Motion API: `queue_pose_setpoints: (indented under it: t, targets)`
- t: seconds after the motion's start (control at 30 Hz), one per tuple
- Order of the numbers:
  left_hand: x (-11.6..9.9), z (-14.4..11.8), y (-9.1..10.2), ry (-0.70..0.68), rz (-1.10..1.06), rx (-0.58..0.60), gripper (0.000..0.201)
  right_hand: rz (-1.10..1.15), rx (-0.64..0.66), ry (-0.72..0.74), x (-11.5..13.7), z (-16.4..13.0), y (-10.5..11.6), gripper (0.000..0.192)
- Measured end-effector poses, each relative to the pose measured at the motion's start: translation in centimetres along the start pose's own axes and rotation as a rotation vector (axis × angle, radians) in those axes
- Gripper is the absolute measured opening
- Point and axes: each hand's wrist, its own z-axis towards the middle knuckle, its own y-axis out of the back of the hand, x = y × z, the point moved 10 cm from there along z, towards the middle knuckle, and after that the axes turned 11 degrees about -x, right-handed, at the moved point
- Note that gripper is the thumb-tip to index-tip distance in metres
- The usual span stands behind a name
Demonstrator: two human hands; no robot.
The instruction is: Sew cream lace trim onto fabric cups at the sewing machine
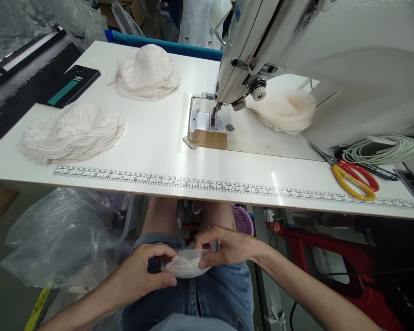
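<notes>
Soft pale pink padded cup with scalloped lace trim [185, 265], pinched between left hand [143, 271] at 9 o'clock and right hand [224, 246] at 2 o'clock, over denim lap [221, 289]

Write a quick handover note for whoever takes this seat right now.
Left hand and right hand: both pinch one lace-edged piece over the lap, below the table edge.
On the table: flat lace stack front left, cup-shaped stack behind it, more cups behind the needle, scissors right.
Done: nothing under the needle.
Left: the held piece is not yet on the table.
</notes>
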Motion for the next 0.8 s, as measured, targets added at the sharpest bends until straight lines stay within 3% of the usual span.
queue_pose_setpoints:
  t: [0.13,0.4,0.8]
  targets:
    - [0.1,0.4,-0.7,-0.036,-0.039,0.001,0.021,-0.021,-0.028,0.01,-0.1,0.0,0.3,0.013]
    - [-0.2,0.7,-2.0,-0.038,-0.144,0.043,0.033,-0.039,-0.031,-0.013,0.6,0.1,0.3,0.009]
    - [0.4,0.0,-2.6,0.113,-0.373,0.162,0.037,-0.024,0.013,0.018,-0.3,-0.7,-0.5,0.026]
